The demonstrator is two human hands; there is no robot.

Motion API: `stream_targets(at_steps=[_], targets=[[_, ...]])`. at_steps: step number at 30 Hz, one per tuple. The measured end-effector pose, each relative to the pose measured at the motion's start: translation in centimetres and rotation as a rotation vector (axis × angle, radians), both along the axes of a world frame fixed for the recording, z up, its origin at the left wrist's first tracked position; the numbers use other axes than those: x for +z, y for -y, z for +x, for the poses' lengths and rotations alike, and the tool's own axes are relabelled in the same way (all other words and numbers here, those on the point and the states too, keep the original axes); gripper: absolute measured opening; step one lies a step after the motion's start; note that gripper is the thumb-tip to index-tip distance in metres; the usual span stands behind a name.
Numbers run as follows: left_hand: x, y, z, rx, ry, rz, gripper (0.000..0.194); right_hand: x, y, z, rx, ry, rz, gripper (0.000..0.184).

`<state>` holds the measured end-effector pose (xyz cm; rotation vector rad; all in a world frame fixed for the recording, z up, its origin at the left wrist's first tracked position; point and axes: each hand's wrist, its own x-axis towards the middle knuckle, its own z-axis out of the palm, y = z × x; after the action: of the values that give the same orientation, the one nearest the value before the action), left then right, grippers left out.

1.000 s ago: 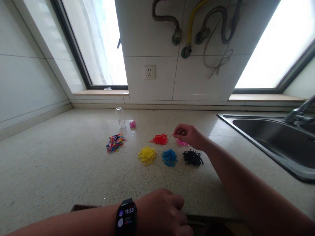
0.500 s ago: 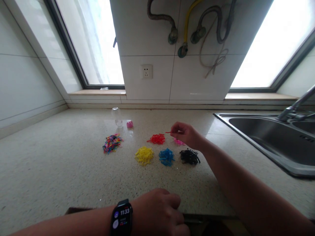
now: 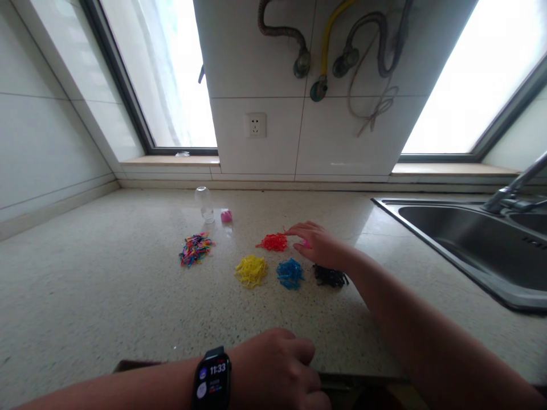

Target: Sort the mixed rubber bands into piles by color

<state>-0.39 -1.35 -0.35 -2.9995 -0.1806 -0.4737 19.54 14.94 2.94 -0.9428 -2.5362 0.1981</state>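
Note:
My right hand (image 3: 314, 242) is stretched over the counter, thumb and fingers apart. Its fingertips are at the right edge of a pile of red rubber bands (image 3: 274, 242); a red strand stands up by the index fingertip. Under the hand, pink bands (image 3: 306, 244) show only in part, and it partly covers the black bands (image 3: 331, 277). Blue bands (image 3: 290, 274) and yellow bands (image 3: 251, 271) lie nearer to me. At the counter's front edge rests my left hand (image 3: 277, 370), fingers curled in, a watch on its wrist; nothing shows in it.
A mixed-colour pile of bands (image 3: 195, 249) lies to the left. Behind it stand a clear bottle (image 3: 205, 205), upside down, and a pink cap (image 3: 226, 216). On the right is a steel sink (image 3: 453, 239) with a faucet (image 3: 508, 193). Hoses hang on the tiled wall.
My right hand has moved slightly left and down to the red pile. Its pinch on a red rubber band has opened. My left hand has stayed in place.

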Motion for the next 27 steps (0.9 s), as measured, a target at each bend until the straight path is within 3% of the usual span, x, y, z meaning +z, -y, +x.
stream_targets(at_steps=[7, 13, 22, 27], targets=[[-0.1, 0.0, 0.1, 0.003, -0.027, 0.01, 0.018, -0.3, -0.5, -1.0, -0.109, 0.146, -0.044, 0.045], [-0.6, -0.2, 0.1, -0.007, -0.005, 0.01, 0.018, -0.3, -0.7, -1.0, -0.122, 0.138, -0.08, 0.064], [-0.2, -0.1, 0.0, -0.001, -0.024, 0.003, 0.018, -0.3, -2.9, 3.0, -0.234, 0.026, 0.021, 0.058], [-0.2, -0.1, -0.1, -0.005, -0.011, -0.007, 0.018, -1.4, -5.1, 5.5, -0.325, -0.141, -0.006, 0.046]])
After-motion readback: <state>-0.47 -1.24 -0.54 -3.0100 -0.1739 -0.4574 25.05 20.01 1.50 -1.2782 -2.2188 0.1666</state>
